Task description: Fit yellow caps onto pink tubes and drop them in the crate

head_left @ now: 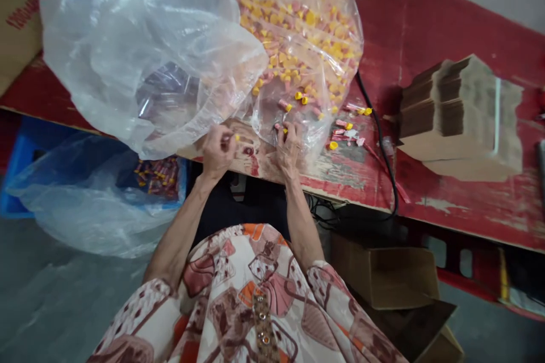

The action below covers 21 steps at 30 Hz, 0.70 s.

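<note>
My left hand [219,148] is closed at the table's front edge, below the large clear bag of transparent tubes [170,93]. A small yellow bit shows at its fingertips; the rest of what it holds is blurred. My right hand [289,144] has its fingers curled round a small pink tube with a yellow cap [285,131], at the mouth of a clear bag [313,76]. That bag holds a heap of yellow-capped pink tubes [298,22]. Some loose capped tubes [344,125] lie on the red table right of my right hand.
A strapped stack of folded cardboard [464,119] stands on the red table [451,17] at right. A black cable [377,125] crosses the table. Below left is a blue crate [21,170] with capped tubes and a plastic liner. Open cardboard boxes [400,278] sit below right.
</note>
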Available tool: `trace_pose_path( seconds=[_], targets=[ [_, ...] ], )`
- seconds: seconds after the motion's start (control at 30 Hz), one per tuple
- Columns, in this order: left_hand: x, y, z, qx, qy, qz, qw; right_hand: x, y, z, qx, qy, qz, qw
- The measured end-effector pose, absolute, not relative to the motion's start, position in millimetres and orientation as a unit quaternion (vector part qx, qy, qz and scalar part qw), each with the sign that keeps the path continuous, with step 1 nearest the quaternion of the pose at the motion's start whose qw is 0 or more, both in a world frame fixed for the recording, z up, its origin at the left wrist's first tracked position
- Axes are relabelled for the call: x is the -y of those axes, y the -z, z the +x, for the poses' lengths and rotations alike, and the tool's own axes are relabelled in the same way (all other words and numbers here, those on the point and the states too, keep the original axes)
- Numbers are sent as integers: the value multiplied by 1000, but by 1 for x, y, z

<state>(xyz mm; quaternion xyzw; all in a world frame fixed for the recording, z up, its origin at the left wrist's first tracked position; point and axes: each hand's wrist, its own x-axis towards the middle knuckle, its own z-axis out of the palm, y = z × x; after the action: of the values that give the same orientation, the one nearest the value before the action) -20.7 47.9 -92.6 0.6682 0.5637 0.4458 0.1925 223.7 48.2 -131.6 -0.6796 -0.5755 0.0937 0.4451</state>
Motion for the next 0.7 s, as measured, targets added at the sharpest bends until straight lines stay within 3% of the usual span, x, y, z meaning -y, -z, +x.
trace_pose_path(
  seconds=[0.23, 0.43, 0.6, 0.7],
  targets=[
    [2, 103, -155, -768, -464, 435, 78, -51, 134, 222, 579, -78, -695, 419],
    [22, 108, -188, -848, -349, 386, 98, -47, 132, 221, 587, -94, -675, 437],
    [19, 108, -149, -766, -453, 456, 8, -39, 128, 220, 508, -80, -700, 496],
    [-9, 104, -95, -649, -492, 579, 31, -37, 128, 220, 487, -75, -706, 508]
  ],
)
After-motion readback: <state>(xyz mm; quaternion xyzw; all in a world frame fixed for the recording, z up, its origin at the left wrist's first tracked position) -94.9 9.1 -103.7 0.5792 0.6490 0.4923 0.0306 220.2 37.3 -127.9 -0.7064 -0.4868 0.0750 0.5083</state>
